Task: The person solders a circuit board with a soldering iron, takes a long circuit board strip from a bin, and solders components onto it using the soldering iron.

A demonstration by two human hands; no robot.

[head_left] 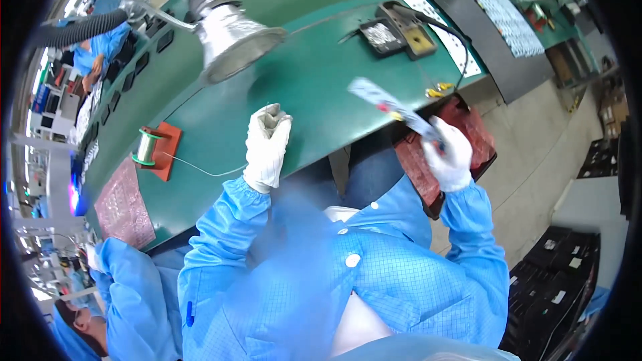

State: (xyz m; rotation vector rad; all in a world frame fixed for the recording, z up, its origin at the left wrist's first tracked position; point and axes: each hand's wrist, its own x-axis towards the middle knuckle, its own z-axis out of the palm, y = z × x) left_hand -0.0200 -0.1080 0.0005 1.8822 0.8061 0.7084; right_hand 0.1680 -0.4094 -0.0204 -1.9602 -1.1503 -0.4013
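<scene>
Left hand [267, 147] fingers pinched shut on thin wire [200, 168] off the spool [146, 146], right hand [447, 154] fingers gripping the blurred strip board [391, 108] above the desk [301, 87]; best steady board, keep wire taut near fume hood [234, 40].
</scene>
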